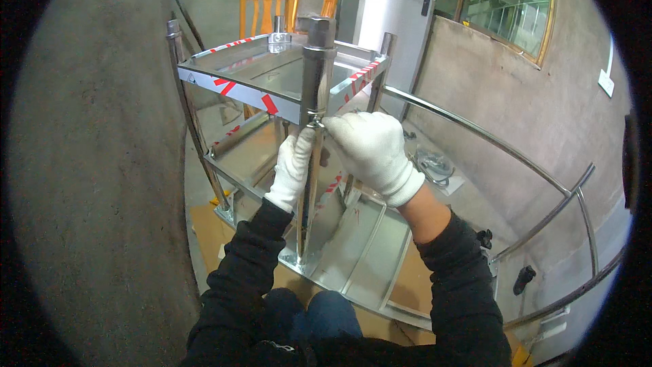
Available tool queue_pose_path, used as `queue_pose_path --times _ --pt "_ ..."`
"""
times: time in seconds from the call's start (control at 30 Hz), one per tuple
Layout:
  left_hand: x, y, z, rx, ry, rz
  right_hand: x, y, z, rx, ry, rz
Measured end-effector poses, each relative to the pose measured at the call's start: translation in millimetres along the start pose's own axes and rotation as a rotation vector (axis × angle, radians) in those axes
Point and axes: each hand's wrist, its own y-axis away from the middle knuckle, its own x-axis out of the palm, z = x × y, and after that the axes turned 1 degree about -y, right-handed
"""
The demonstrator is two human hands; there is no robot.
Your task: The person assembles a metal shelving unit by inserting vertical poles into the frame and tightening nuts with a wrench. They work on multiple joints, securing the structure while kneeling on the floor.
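A shiny stainless steel shelf rack (pixel 272 75) stands in front of me, with red and white striped film on its edges. Its near corner post (pixel 317 81) is a round steel tube. My left hand (pixel 292 166), in a white glove, reaches up behind this post under the top shelf. My right hand (pixel 370 146), also in a white glove, pinches a small metal fastener (pixel 316 121) against the post just below the top shelf corner. The lower shelves (pixel 360 238) lie beneath my forearms.
A grey concrete wall rises on the left. An orange wooden chair (pixel 265 10) stands behind the rack. A curved steel railing (pixel 543 183) runs along the right. Small metal parts in plastic (pixel 435 166) lie on the floor; cardboard lies under the rack.
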Motion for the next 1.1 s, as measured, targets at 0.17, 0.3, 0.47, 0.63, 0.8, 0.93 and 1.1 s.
queue_pose_path --times 0.17,0.3,0.47,0.63,0.8,0.93,1.1 --pt "2 2 0 -0.016 0.023 -0.019 -4 -8 -2 -0.092 0.075 0.052" --pt "3 2 -1 -0.006 0.021 -0.022 -5 -10 -4 -0.067 0.011 0.089" --pt "-4 10 3 0.007 0.039 -0.044 13 2 21 0.435 -0.406 0.076" --pt "8 37 19 0.057 -0.108 -0.245 48 16 48 0.745 -0.62 -0.242" --pt "1 56 13 0.372 -0.562 -0.369 35 8 54 0.59 -0.327 -0.094" --pt "4 47 -8 0.329 -0.485 -0.355 24 6 53 0.576 -0.29 -0.059" --pt "-5 34 -27 0.542 -0.705 -0.356 21 14 43 0.471 -0.393 -0.158"
